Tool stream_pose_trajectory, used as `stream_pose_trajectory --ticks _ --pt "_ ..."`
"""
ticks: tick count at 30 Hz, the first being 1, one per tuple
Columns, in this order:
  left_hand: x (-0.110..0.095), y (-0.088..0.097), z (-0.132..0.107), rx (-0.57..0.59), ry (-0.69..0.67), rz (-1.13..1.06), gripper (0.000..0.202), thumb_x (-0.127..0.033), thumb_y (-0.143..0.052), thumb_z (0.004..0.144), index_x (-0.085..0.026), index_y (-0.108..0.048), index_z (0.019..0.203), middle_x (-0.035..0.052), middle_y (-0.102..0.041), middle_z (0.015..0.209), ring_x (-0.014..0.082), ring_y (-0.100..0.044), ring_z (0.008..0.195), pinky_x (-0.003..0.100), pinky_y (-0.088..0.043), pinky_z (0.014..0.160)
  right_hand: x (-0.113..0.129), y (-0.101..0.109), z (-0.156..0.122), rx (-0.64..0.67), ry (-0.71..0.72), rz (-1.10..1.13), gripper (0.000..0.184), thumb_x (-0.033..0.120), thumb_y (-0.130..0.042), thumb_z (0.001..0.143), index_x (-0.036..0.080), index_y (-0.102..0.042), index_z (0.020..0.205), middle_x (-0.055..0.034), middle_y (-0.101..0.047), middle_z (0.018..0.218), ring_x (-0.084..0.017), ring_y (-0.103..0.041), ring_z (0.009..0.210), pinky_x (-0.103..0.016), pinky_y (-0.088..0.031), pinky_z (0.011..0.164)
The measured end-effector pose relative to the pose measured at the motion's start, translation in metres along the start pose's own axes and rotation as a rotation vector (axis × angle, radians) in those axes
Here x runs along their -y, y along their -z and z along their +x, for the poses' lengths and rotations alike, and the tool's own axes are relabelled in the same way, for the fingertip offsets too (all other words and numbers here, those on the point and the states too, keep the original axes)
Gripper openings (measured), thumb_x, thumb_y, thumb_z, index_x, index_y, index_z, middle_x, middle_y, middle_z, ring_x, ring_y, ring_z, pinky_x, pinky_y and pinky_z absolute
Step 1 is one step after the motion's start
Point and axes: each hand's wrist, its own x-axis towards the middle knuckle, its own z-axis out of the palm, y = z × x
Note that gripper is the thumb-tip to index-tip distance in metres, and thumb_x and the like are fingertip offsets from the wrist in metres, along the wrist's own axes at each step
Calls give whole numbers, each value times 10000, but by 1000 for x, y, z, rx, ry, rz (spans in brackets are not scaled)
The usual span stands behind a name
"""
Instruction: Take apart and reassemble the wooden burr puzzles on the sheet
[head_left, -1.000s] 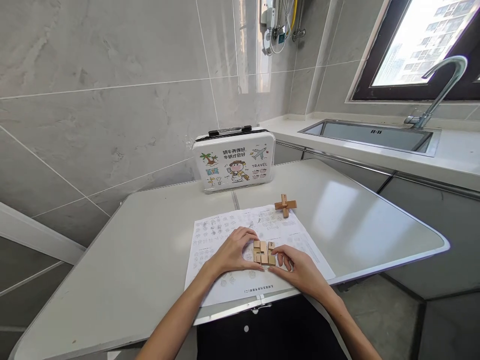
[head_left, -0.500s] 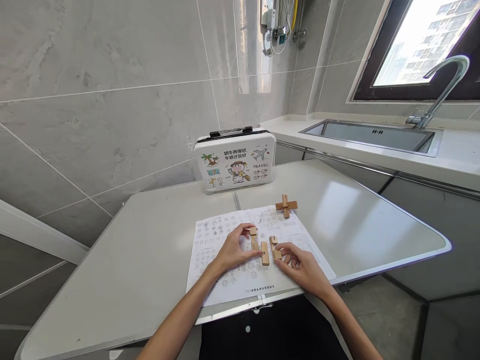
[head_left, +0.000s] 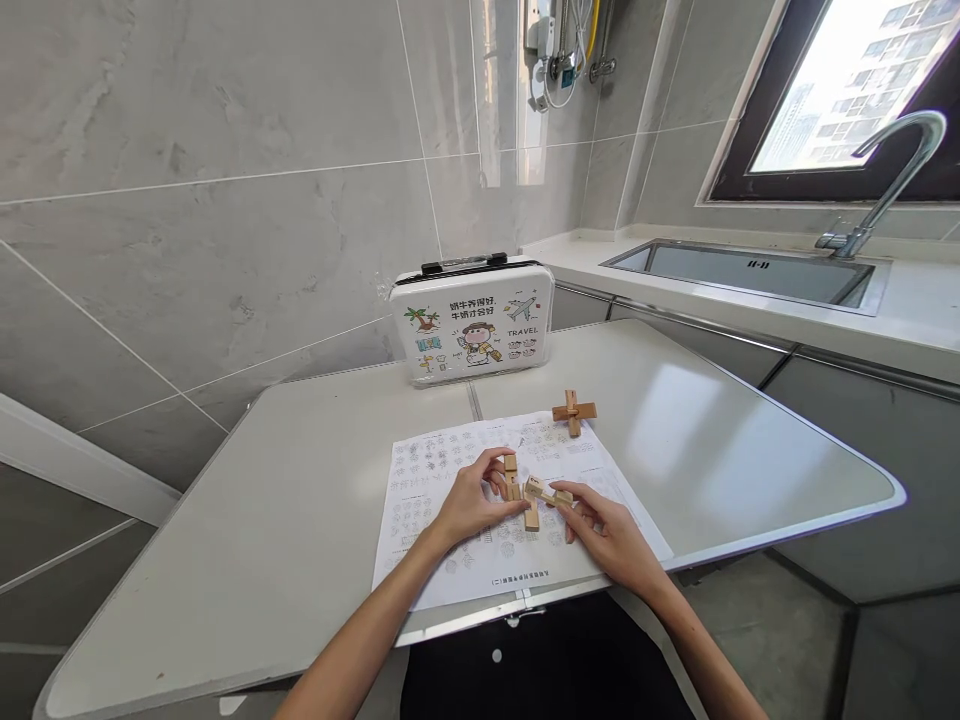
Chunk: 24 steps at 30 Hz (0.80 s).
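Observation:
My left hand point(head_left: 480, 494) is closed round a notched wooden puzzle piece point(head_left: 511, 464), its index finger at the far end and its thumb near the close end. By that thumb tip is a second wooden piece point(head_left: 532, 518), pointing towards me. My right hand point(head_left: 600, 525) pinches a lighter notched puzzle piece point(head_left: 536, 487) by its right end. This piece slants across the top of the second one; whether they touch I cannot tell. All are over a printed sheet point(head_left: 420, 540) covered in small puzzle drawings.
An assembled wooden cross puzzle point(head_left: 572, 411) rests at the sheet's far right corner. Behind stands a white cartoon-printed case point(head_left: 474, 325) on the folding table point(head_left: 300, 520). A counter with a sink point(head_left: 742, 275) and tap point(head_left: 892, 180) is to the right.
My right hand has turned its notched piece from pointing away from me to slanting left, bringing its far end over the middle piece. My left hand has barely moved.

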Motion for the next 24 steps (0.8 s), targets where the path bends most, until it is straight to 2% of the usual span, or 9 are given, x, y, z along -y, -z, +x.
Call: stream_pose_trajectory --ticks 3,5,6,10,14,18,24 --pt "-1 -1 0 1 -9 -5 739 -458 -900 719 -266 -558 1345 -18 -661 954 140 -630 763 294 -535 765 0 0 1 2 10 63 423 540 -495 1041 222 -589 1305 -5 -696 649 -252 -737 898 -356 -552 855" --pt "-2 -2 0 7 -10 -2 745 -484 -896 717 -263 -557 1342 -17 -657 949 143 -627 762 291 -529 755 0 -1 2 15 0 109 392 534 -504 1042 222 -562 1272 -9 -697 641 -276 -724 1087 -388 -531 956" --pt "-2 -2 0 11 -10 3 750 -495 -896 716 -262 -556 1344 -19 -654 939 144 -624 762 290 -525 752 1 -2 2 27 -8 125 381 533 -508 1041 224 -553 1258 -10 -700 647 -278 -717 1120 -399 -522 980" --pt "-1 -3 -1 35 -15 35 758 -515 -885 722 -270 -553 1358 -29 -641 882 151 -618 756 285 -512 731 3 -6 5 69 -21 159 367 532 -511 1040 226 -542 1240 1 -700 654 -264 -742 995 -427 -508 1007" --pt "-1 -4 -2 45 -27 58 750 -526 -872 730 -272 -557 1362 -32 -638 857 147 -607 735 278 -508 709 7 -11 7 67 -10 195 369 534 -510 1037 218 -554 1222 6 -691 640 -250 -746 876 -407 -537 932" --pt "-5 -4 -2 62 -48 63 735 -518 -876 732 -269 -571 1352 -26 -641 867 142 -595 737 283 -504 729 8 -13 7 61 -13 213 386 546 -516 1034 213 -560 1225 6 -687 634 -257 -752 902 -385 -550 878" --pt "-12 -5 -4 114 -71 64 715 -513 -883 720 -276 -595 1330 -14 -658 892 141 -574 732 268 -482 675 10 -11 4 54 -24 183 400 552 -526 1030 213 -598 1231 -10 -717 686 -240 -741 782 -375 -559 806"
